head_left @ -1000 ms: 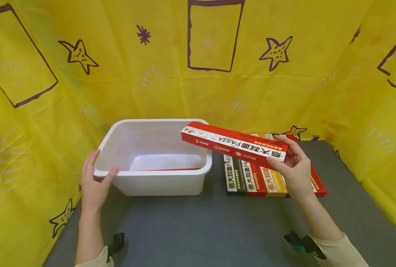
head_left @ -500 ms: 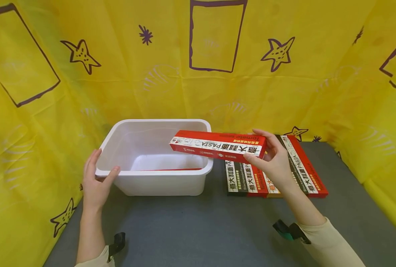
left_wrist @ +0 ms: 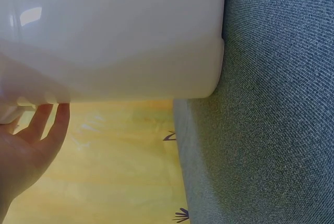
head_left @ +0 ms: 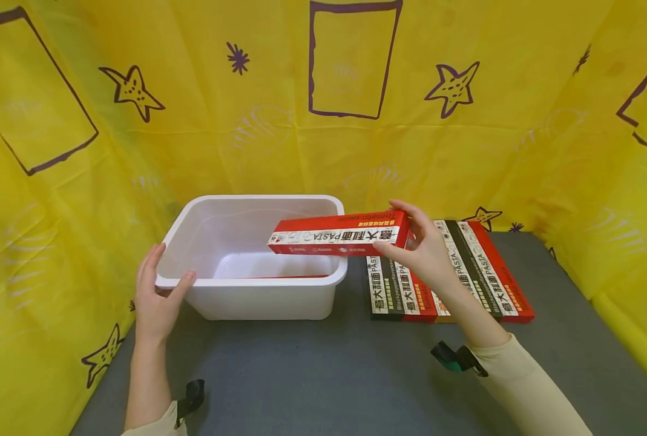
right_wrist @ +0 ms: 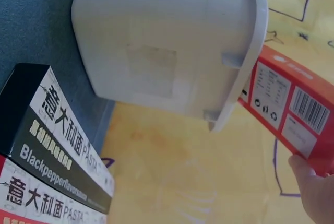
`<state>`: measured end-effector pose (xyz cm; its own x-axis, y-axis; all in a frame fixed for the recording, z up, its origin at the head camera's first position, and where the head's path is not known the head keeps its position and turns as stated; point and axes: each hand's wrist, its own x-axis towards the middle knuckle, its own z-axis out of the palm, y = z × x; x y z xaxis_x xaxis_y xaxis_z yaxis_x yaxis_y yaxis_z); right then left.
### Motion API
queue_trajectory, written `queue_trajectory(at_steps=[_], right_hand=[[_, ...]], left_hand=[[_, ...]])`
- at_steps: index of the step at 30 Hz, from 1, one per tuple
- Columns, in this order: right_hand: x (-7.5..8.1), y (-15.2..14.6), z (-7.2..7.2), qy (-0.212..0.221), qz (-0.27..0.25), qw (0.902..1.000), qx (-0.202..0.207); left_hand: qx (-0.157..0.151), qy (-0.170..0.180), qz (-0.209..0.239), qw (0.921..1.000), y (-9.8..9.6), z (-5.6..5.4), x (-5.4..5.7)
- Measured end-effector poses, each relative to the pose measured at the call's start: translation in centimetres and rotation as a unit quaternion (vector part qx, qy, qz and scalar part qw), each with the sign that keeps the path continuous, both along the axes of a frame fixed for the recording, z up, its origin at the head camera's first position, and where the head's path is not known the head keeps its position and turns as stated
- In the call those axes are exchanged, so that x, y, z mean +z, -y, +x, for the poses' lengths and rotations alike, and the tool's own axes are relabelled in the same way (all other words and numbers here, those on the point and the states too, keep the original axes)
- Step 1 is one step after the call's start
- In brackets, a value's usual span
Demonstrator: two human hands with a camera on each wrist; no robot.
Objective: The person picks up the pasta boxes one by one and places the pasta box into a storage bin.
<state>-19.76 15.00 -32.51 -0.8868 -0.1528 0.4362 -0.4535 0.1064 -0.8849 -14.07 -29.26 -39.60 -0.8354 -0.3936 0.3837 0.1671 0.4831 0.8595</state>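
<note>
My right hand [head_left: 418, 245] grips the right end of a red and white pasta box [head_left: 336, 235], labelled tomato sauce. The box's left part reaches over the right rim of a white plastic bin [head_left: 258, 303]; in the right wrist view the pasta box [right_wrist: 292, 101] shows its barcode beside the bin's rim. My left hand [head_left: 160, 290] holds the bin's front left corner, thumb over the front rim and fingers along the left side. Low inside the bin, a thin red edge [head_left: 301, 277] shows, mostly hidden by the front wall.
Several pasta boxes [head_left: 486, 272] in black, red and orange lie side by side on the grey table [head_left: 301, 375], right of the bin. A yellow patterned cloth [head_left: 323, 151] hangs behind and at both sides.
My right hand has carried the red pasta box leftward, from above the row of boxes to over the bin's right rim, and levelled it. My left hand stays on the bin.
</note>
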Motion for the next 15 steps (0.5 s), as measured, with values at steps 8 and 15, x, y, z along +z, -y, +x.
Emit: queue_trajectory(at_steps=[8, 15], right_hand=[[0.0, 1.7, -1.2, 0.007, 0.010, 0.9998, 0.013], [-0.4, 3.6, -1.7, -0.009, 0.042, 0.9991, 0.002]], left_hand=[[0.005, 0.000, 0.004, 1.0000, 0.3, -0.1, -0.2], [-0.001, -0.001, 0.005, 1.0000, 0.2, -0.1, -0.1]])
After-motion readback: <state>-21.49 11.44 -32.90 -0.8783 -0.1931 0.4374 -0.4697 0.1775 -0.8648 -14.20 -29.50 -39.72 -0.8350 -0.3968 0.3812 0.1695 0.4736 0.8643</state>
